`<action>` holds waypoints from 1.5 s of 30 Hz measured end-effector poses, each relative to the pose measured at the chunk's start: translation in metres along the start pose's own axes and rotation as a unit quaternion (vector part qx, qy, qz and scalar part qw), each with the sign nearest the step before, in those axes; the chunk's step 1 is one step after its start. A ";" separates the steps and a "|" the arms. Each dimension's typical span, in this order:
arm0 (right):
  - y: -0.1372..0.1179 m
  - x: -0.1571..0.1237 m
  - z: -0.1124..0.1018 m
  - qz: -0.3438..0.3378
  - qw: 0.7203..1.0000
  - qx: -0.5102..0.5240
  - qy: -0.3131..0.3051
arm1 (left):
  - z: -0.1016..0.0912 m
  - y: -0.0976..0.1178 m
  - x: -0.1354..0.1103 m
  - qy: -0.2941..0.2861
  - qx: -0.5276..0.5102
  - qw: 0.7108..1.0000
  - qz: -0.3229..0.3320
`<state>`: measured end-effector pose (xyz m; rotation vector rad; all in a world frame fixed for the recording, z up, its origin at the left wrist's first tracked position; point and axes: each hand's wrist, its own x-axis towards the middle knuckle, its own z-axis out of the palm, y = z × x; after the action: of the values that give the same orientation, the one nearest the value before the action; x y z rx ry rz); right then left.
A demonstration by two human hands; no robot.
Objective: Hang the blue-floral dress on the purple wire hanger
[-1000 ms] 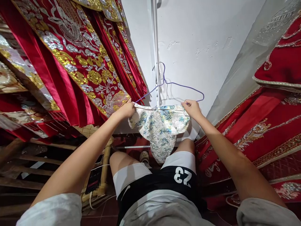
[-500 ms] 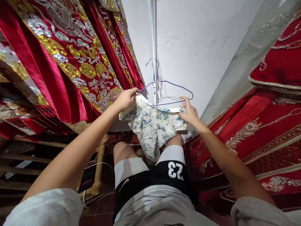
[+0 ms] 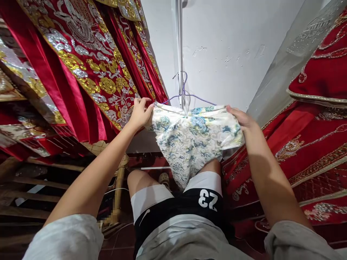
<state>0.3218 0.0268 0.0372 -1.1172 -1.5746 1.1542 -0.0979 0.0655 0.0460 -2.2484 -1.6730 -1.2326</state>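
A white short-sleeved shirt with a blue and yellow floral print [image 3: 189,137] hangs in front of me, its neckline spread wide. Purple wire shows above it: a hanger [image 3: 199,98], its lower bar now covered by the cloth. At the shirt's left shoulder, my left hand [image 3: 140,113] has its fingers curled, thumb against the cloth edge. My right hand [image 3: 242,118] grips the opposite shoulder; its thumb lies on top and the other fingers are hidden behind the fabric. The hanger's hook is beside a white vertical pole [image 3: 179,47].
Red garments with gold and silver embroidery [image 3: 103,76] hang at left. More red beaded garments [image 3: 320,144] are on the right, near a sheer grey cover [image 3: 287,54]. A wooden slatted rack [image 3: 40,182] stands low at left, with a white cable [image 3: 119,189] beside it.
My right hand has moved right and slightly up, stretching the shirt wider over the hanger. The hanger's right end and lower bar have gone under the cloth. My left hand has shifted slightly left.
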 end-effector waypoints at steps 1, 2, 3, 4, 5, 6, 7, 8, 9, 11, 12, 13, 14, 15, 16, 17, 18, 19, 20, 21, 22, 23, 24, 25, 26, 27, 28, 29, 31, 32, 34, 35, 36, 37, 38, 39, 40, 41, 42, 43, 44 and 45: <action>-0.005 0.003 0.009 -0.006 1.000 0.029 0.006 | 0.002 0.001 0.000 -0.008 -0.011 1.000 -0.028; -0.010 0.007 0.018 -0.010 0.999 0.047 0.011 | 0.003 0.002 0.001 -0.023 -0.020 0.998 -0.047; -0.014 0.012 0.028 -0.010 0.998 0.055 0.006 | 0.005 0.005 0.001 -0.039 -0.026 0.997 -0.053; -0.018 0.017 0.036 -0.011 0.998 0.057 -0.004 | 0.005 0.009 0.001 -0.052 -0.032 0.997 -0.047; -0.021 0.021 0.042 -0.016 0.998 0.053 -0.011 | 0.004 0.013 0.000 -0.058 -0.036 0.997 -0.036; -0.024 0.023 0.046 -0.026 0.999 0.043 -0.013 | 0.003 0.016 0.000 -0.058 -0.039 0.997 -0.024; -0.026 0.025 0.048 -0.039 0.999 0.025 -0.010 | 0.001 0.019 -0.001 -0.054 -0.042 0.998 -0.016; -0.027 0.025 0.048 -0.051 0.999 0.001 -0.003 | -0.002 0.021 -0.002 -0.048 -0.045 0.998 -0.012; -0.028 0.025 0.046 -0.062 0.998 -0.028 0.006 | -0.004 0.023 -0.002 -0.042 -0.044 0.998 -0.008; -0.029 0.026 0.041 -0.083 0.992 -0.096 0.020 | -0.009 0.025 0.000 -0.029 -0.027 0.999 0.007; -0.030 0.027 0.038 -0.098 0.985 -0.136 0.030 | -0.011 0.027 0.003 -0.025 -0.014 0.999 0.019; -0.031 0.029 0.035 -0.117 0.976 -0.178 0.047 | -0.013 0.029 0.007 -0.022 0.002 0.999 0.032; -0.033 0.032 0.031 -0.139 0.963 -0.219 0.072 | -0.015 0.032 0.012 -0.019 0.018 0.999 0.045; -0.035 0.034 0.027 -0.159 0.948 -0.257 0.102 | -0.016 0.036 0.018 -0.015 0.033 0.998 0.058; -0.037 0.035 0.023 -0.175 0.932 -0.288 0.133 | -0.017 0.041 0.023 -0.010 0.044 0.997 0.070; -0.040 0.034 0.019 -0.183 0.919 -0.311 0.159 | -0.017 0.047 0.028 -0.006 0.051 0.995 0.081; -0.044 0.032 0.016 -0.183 0.911 -0.324 0.176 | -0.017 0.054 0.032 -0.006 0.051 0.995 0.091; -0.048 0.026 0.014 -0.175 0.911 -0.328 0.177 | -0.017 0.062 0.034 -0.011 0.044 0.994 0.101; -0.052 0.019 0.014 -0.159 0.919 -0.325 0.156 | -0.015 0.069 0.034 -0.021 0.028 0.993 0.113; -0.056 0.010 0.017 -0.139 0.933 -0.313 0.112 | -0.013 0.076 0.032 -0.036 0.006 0.992 0.125; -0.059 -0.001 0.021 -0.120 0.946 -0.297 0.053 | -0.011 0.083 0.029 -0.057 -0.017 0.989 0.137; -0.062 -0.011 0.027 -0.107 0.954 -0.280 -0.007 | -0.009 0.087 0.024 -0.084 -0.039 0.985 0.148; -0.063 -0.021 0.034 -0.102 0.958 -0.264 -0.053 | -0.006 0.090 0.019 -0.113 -0.053 0.980 0.156; -0.064 -0.028 0.041 -0.105 0.959 -0.251 -0.080 | -0.004 0.091 0.012 -0.141 -0.058 0.975 0.162; -0.062 -0.034 0.048 -0.112 0.960 -0.242 -0.087 | -0.002 0.091 0.004 -0.165 -0.062 0.971 0.163; -0.060 -0.038 0.054 -0.117 0.962 -0.233 -0.078 | 0.000 0.088 -0.003 -0.182 -0.072 0.968 0.158; -0.057 -0.039 0.058 -0.115 0.966 -0.221 -0.062 | 0.001 0.084 -0.011 -0.192 -0.093 0.966 0.149; -0.054 -0.040 0.062 -0.107 0.972 -0.206 -0.046 | 0.001 0.080 -0.018 -0.195 -0.119 0.964 0.139; -0.050 -0.039 0.068 -0.081 0.982 -0.165 -0.031 | 0.002 0.070 -0.027 -0.174 -0.155 0.963 0.134; -0.050 -0.039 0.071 -0.075 0.986 -0.144 -0.031 | 0.003 0.066 -0.028 -0.147 -0.151 0.967 0.143; -0.053 -0.041 0.078 -0.096 0.987 -0.116 -0.056 | 0.007 0.056 -0.024 -0.063 -0.108 0.975 0.182; -0.057 -0.042 0.083 -0.123 0.983 -0.110 -0.079 | 0.009 0.051 -0.018 -0.015 -0.089 0.974 0.207; -0.061 -0.042 0.088 -0.157 0.976 -0.108 -0.105 | 0.012 0.046 -0.012 0.030 -0.079 0.969 0.233; -0.065 -0.041 0.093 -0.194 0.967 -0.109 -0.126 | 0.014 0.041 -0.004 0.070 -0.079 0.960 0.259; -0.068 -0.038 0.097 -0.230 0.957 -0.113 -0.137 | 0.017 0.037 0.003 0.107 -0.083 0.950 0.282; -0.069 -0.032 0.102 -0.262 0.949 -0.121 -0.130 | 0.019 0.035 0.008 0.138 -0.089 0.939 0.301; -0.069 -0.023 0.107 -0.290 0.942 -0.130 -0.106 | 0.021 0.035 0.012 0.163 -0.093 0.931 0.312; -0.066 -0.010 0.111 -0.313 0.937 -0.140 -0.071 | 0.023 0.036 0.014 0.178 -0.097 0.927 0.316; -0.061 0.005 0.116 -0.330 0.931 -0.150 -0.033 | 0.024 0.040 0.013 0.186 -0.103 0.925 0.315; -0.054 0.022 0.121 -0.342 0.927 -0.155 -0.007 | 0.025 0.046 0.011 0.184 -0.111 0.925 0.312; -0.045 0.038 0.126 -0.351 0.923 -0.156 0.001 | 0.025 0.052 0.006 0.176 -0.120 0.926 0.310; -0.037 0.054 0.132 -0.356 0.921 -0.158 -0.007 | 0.025 0.059 0.001 0.164 -0.129 0.928 0.310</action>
<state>0.1771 0.0466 0.0534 -0.6146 -1.9881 0.4289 -0.0346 0.0549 0.0522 -2.2576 -0.6315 -1.5794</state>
